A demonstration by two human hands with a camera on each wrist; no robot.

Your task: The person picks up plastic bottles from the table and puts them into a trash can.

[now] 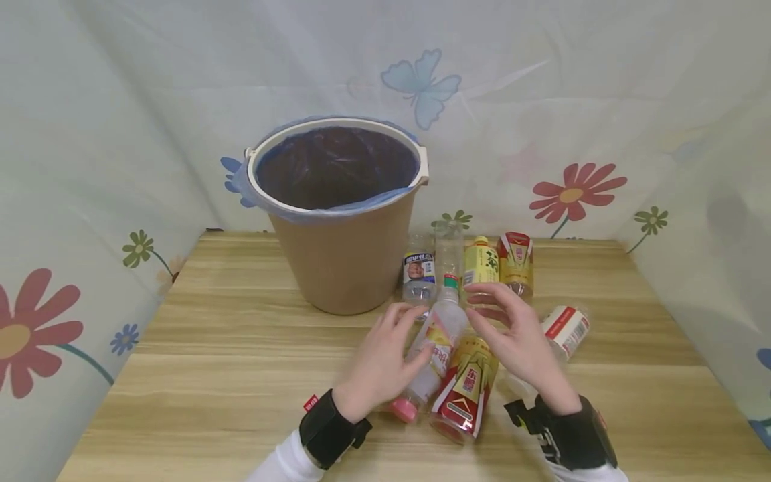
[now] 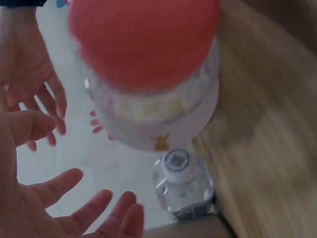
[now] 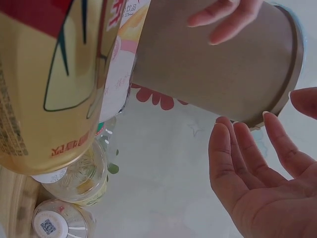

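In the head view a whitish bottle [image 1: 442, 338] with a pink end [image 1: 405, 409] lies between my two hands. Beside it, to the right, is a red-and-gold labelled bottle [image 1: 466, 391]. My left hand [image 1: 385, 355] hovers at the left of the whitish bottle, fingers spread and loosely bent. On the other side my right hand [image 1: 518, 338] is over the red-and-gold bottle's upper end, its fingers apart. Both wrist views show empty palms, with the left hand [image 2: 74, 213] near the pink end and the right hand [image 3: 262, 181] apart from the bottles.
A brown bin [image 1: 346, 264] lined with a blue bag stands behind on the left. Along the back are a blue-labelled clear bottle [image 1: 418, 271], a clear bottle [image 1: 448, 248], a yellow-labelled bottle [image 1: 480, 261] and another red-and-gold bottle [image 1: 516, 261]. A red-and-white labelled bottle [image 1: 566, 330] lies right.
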